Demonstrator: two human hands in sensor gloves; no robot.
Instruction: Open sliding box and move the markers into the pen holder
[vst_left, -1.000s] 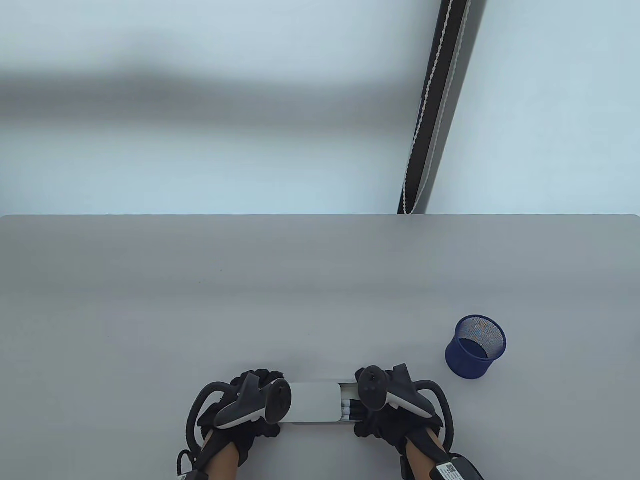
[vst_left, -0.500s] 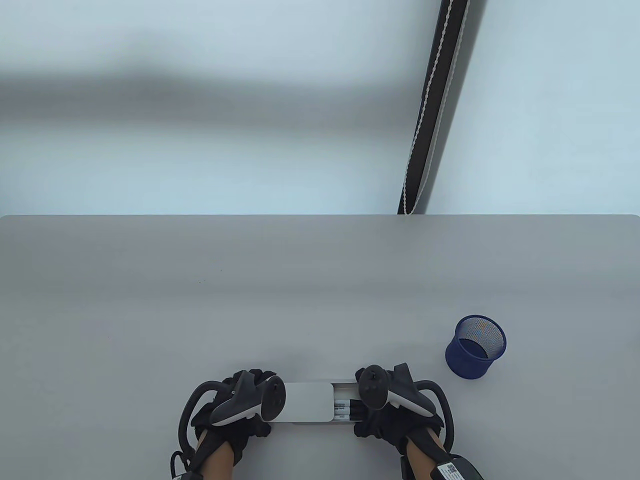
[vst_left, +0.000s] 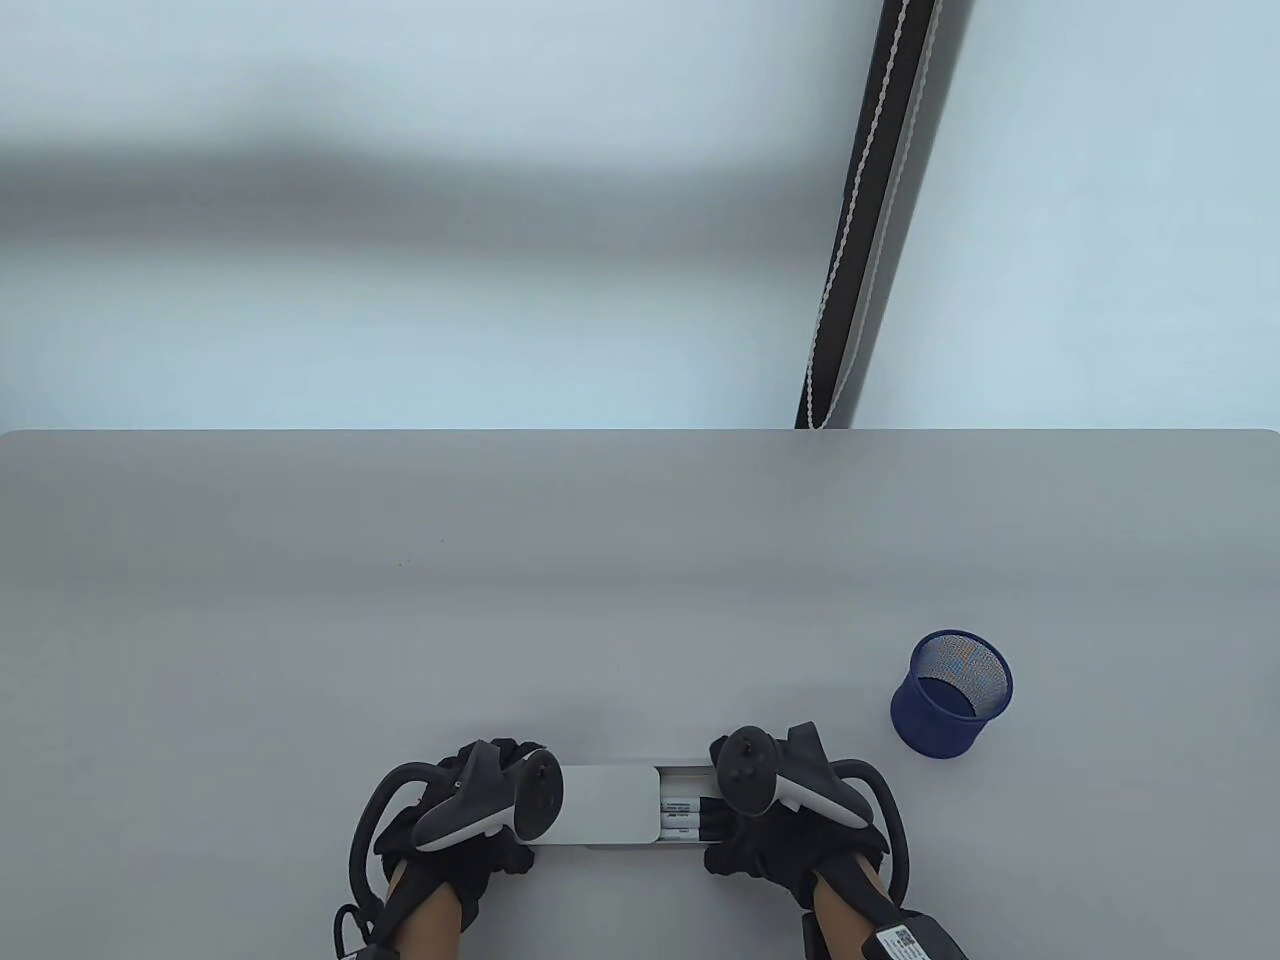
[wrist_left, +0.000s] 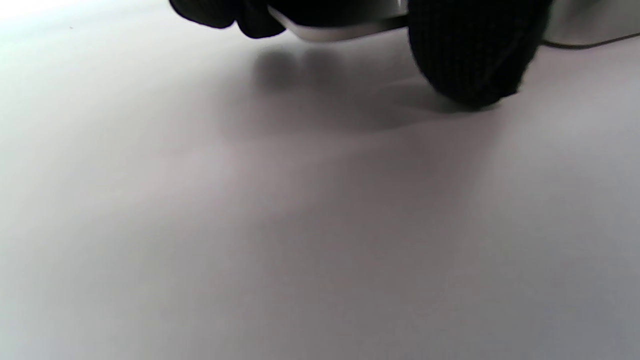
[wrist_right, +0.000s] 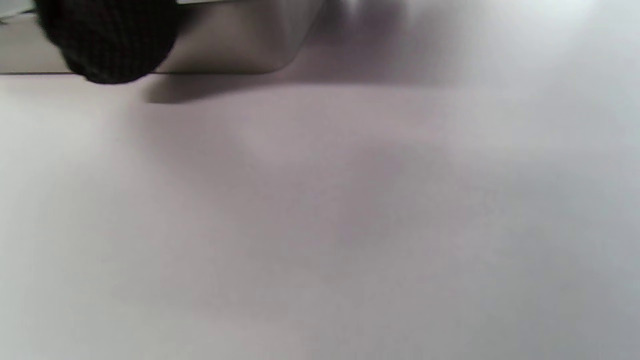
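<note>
A flat white sliding box (vst_left: 608, 805) lies near the table's front edge, between both hands. My left hand (vst_left: 515, 812) grips the lid's left end, its fingers (wrist_left: 475, 55) curled round the lid's edge (wrist_left: 330, 32). My right hand (vst_left: 728, 812) grips the right end of the box, with a finger (wrist_right: 107, 40) against the box wall (wrist_right: 235, 45). The lid is partly slid to the left. In the gap lie several markers (vst_left: 690, 812) with white barrels and black caps. The blue mesh pen holder (vst_left: 952, 693) stands upright and empty to the right, apart from my right hand.
The grey table (vst_left: 500, 600) stretches away behind the box to its far edge. A dark post with a white beaded cord (vst_left: 860, 220) hangs beyond the table at the back right.
My left hand has drawn the lid leftward, so the gap has widened and more of the markers shows. My right hand and the pen holder have stayed put.
</note>
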